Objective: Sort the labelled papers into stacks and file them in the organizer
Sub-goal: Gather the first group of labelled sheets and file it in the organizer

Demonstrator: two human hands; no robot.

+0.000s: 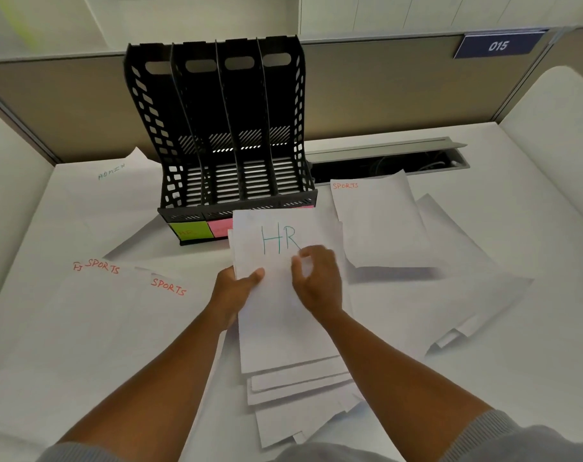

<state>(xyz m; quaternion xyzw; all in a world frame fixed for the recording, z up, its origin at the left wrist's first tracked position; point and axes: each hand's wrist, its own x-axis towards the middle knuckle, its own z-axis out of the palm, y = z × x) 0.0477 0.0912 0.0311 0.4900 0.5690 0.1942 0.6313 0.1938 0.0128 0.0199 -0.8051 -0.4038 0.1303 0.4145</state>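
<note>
Three SPORTS sheets [377, 221] (one HR [276, 248])

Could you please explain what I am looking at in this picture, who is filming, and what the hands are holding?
There is no machine here: a person wears a camera on the head, looking down at their own two bare hands. The left hand holds a stack of papers by its edge, thumb on the top sheet, marked HR. The right hand rests curled on that sheet. Behind stands a black organizer with empty slots and coloured labels. Loose sheets marked SPORTS and ADMIN lie around on the white desk.
</note>
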